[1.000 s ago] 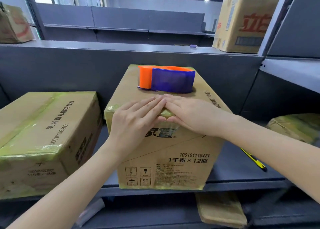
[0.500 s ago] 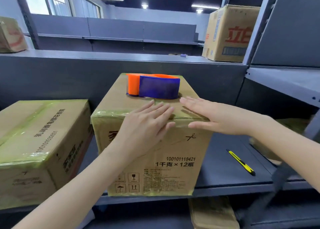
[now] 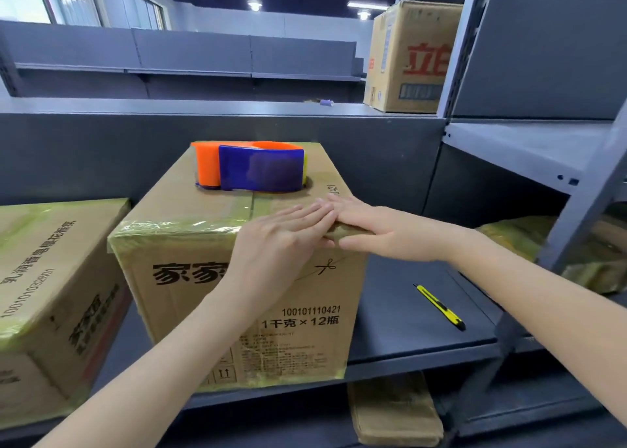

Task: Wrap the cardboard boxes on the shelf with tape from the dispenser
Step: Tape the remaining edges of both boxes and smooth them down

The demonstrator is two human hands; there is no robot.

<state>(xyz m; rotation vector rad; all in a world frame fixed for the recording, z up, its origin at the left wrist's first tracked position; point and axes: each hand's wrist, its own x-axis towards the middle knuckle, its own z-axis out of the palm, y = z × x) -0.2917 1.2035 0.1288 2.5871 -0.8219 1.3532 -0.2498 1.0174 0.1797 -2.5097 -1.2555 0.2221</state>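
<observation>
Closing together again, the left hand point(image 3: 281, 244) and right hand point(image 3: 390, 235), both flat, press the taped edge of the middle box point(image 3: 190, 278). One dispenser point(image 3: 258, 171) sits on top. One left box point(image 3: 51, 278) and one knife point(image 3: 440, 307) flank it.

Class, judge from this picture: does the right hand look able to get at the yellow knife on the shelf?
Probably yes. The right hand lies flat on the box, holding nothing, and the yellow knife lies on the open shelf just below it, nothing between.

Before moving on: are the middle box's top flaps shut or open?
Shut: the flaps of the brown cardboard box lie flat, taped along the seam, the orange-and-blue tape dispenser resting on top.
</observation>
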